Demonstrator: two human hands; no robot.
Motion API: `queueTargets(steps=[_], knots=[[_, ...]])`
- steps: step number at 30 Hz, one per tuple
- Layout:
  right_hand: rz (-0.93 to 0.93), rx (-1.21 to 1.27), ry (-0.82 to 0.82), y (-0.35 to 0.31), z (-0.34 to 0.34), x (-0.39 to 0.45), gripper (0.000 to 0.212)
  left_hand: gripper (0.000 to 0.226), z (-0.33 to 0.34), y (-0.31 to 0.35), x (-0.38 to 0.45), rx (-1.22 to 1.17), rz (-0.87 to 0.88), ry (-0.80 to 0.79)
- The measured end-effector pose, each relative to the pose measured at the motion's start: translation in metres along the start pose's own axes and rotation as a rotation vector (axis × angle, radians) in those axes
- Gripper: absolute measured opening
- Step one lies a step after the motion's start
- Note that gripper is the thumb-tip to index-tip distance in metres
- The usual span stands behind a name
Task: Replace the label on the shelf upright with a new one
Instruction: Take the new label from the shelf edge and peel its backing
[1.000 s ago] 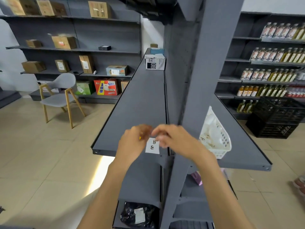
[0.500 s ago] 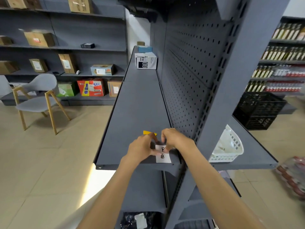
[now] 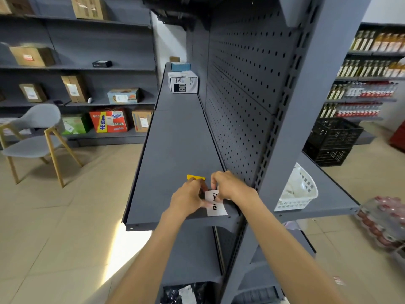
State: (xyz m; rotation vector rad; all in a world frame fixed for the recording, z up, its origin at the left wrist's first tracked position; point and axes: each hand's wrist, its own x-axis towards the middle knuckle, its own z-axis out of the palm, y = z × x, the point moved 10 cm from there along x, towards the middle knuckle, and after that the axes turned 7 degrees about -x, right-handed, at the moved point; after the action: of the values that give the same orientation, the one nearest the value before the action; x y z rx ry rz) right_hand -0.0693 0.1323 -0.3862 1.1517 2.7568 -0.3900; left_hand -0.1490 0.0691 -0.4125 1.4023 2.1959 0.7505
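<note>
Store aisle, grey steel shelving, beige tile floor. Grey shelf (image 3: 175, 150) runs from near to far at centre, pegboard back panel on its right, shelf upright (image 3: 291, 128) at the near right corner.

Both forearms reach in from the near edge and meet over the near right corner of the shelf. Left hand (image 3: 188, 199) curled, knuckles up, grip pinched shut on the left edge of the white label (image 3: 215, 204). Right hand (image 3: 230, 185) arched over the label's top, fingers bent down, grip closed on its upper edge. Label is a small white sheet with dark handwritten marks, held above the shelf's front lip, just left of the upright and not on it. Whether it touches the shelf: can't tell.

Yellow scraper (image 3: 195, 177) pokes out just beyond the left hand; can't tell if it's held or lying on the shelf.

White plastic basket (image 3: 300, 191) on the shelf right of the upright. White box (image 3: 183, 81) at the far end. Grey chair (image 3: 37, 137) at left, black crate (image 3: 333, 141) at right.
</note>
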Motion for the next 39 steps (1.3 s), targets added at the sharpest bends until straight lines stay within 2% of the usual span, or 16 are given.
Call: queueTargets(steps=[4, 8, 11, 15, 20, 27, 39], knots=[[-0.032, 0.122, 0.123, -0.001, -0.007, -0.008, 0.022, 0.016, -0.012, 0.001, -0.009, -0.098, 0.064, 0.16], [-0.089, 0.253, 0.245, -0.008, -0.03, -0.022, 0.016, 0.006, -0.027, 0.01, -0.02, -0.426, 0.146, 0.234], [-0.136, 0.373, 0.322, -0.016, -0.051, -0.038, 0.011, 0.006, -0.047, 0.021, -0.034, -0.553, 0.182, 0.339], [-0.154, 0.471, 0.439, -0.015, -0.074, -0.073, 0.006, 0.022, -0.077, 0.033, -0.057, -0.607, 0.274, 0.457], [-0.209, 0.6, 0.491, -0.013, -0.085, -0.113, 0.014, 0.01, -0.089, 0.06, -0.083, -0.625, 0.365, 0.413], [-0.234, 0.675, 0.476, 0.0, -0.092, -0.129, 0.023, 0.02, -0.088, 0.085, -0.095, -0.605, 0.385, 0.401], [-0.269, 0.694, 0.479, 0.032, -0.098, -0.141, 0.018, 0.006, -0.068, 0.11, -0.097, -0.556, 0.346, 0.392]])
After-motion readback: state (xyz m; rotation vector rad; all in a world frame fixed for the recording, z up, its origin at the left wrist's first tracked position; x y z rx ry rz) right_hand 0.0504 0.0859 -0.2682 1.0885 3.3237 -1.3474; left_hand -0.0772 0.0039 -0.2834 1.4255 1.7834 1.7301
